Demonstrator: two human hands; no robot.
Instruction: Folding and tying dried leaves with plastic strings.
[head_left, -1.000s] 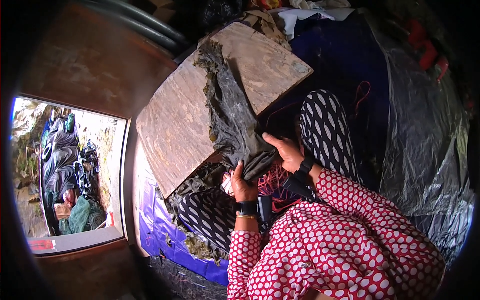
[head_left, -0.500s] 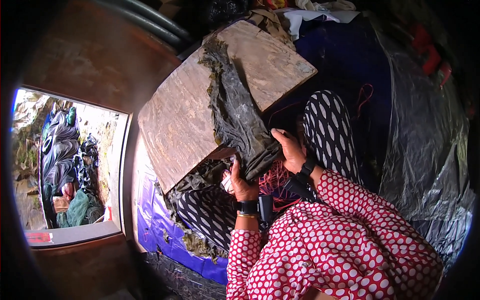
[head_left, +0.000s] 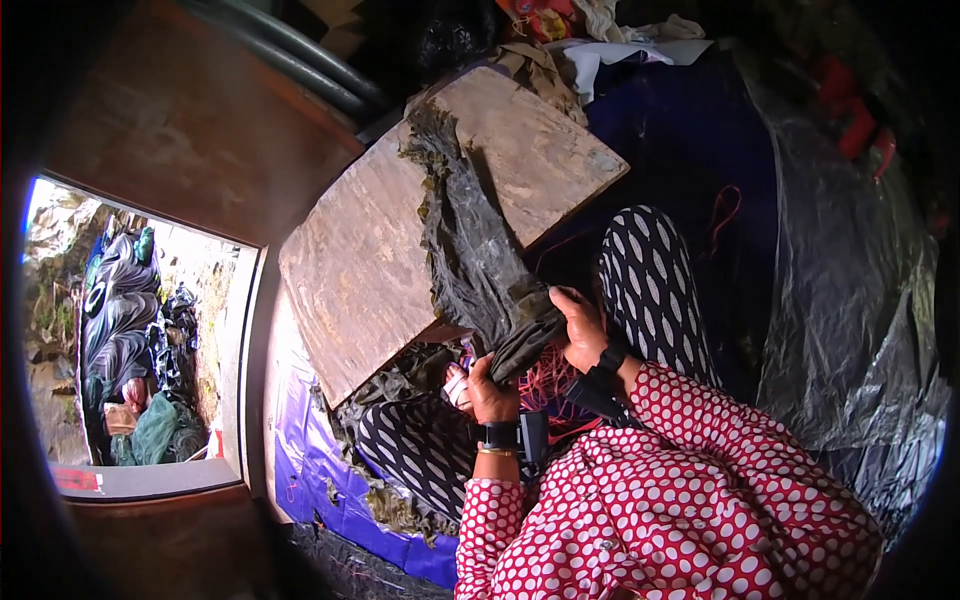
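A long, dark grey-green strip of kelp (head_left: 470, 220) with a ruffled left edge lies over a wooden board (head_left: 360, 270) and runs toward me. Its near end is bunched into folds between my hands. My left hand (head_left: 490, 396) is closed on the left side of the folded end, thumb on top. On the right side, my right hand (head_left: 582, 328) pinches the same fold with its thumb up. Both hands' fingertips are partly hidden under the kelp. A tangle of red twine (head_left: 550, 385) lies in my lap just beneath the fold.
More crumpled kelp (head_left: 400, 375) lies by my left knee, on purple sheeting (head_left: 340, 485). Clear plastic sheeting (head_left: 850, 300) spreads at the right. A door frame (head_left: 245, 370) stands at the left, with piled nets (head_left: 165, 430) outside. Cloths (head_left: 640, 52) lie beyond the board.
The kelp's near end is folded in tighter between my hands. Both hands sit slightly lower in view, and the board also appears a little lower.
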